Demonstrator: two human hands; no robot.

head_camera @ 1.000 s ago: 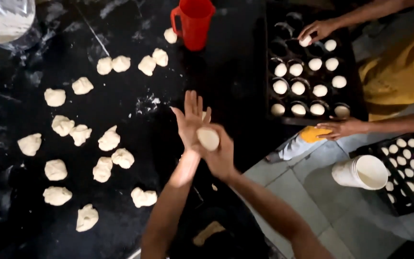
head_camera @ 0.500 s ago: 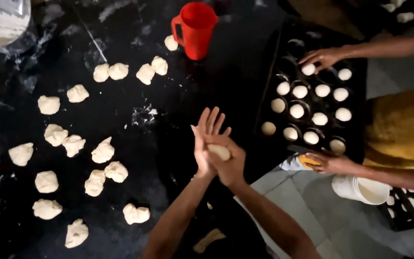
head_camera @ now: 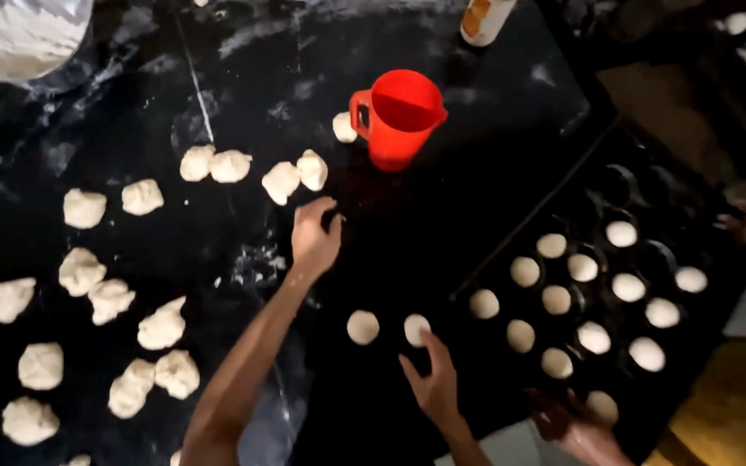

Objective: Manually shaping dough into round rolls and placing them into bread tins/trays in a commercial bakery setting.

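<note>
Dark, flour-dusted stone worktop seen from above. Left hand, fingers curled loosely and apparently empty, reaches toward rough white dough pieces lying beside a red plastic jug. Right hand, fingers spread, touches a smooth round dough ball; a second ball lies just beside it. At right, a black muffin tray holds further balls.

Dark floured counter carries dough lumps; red jug; baking tray.
</note>
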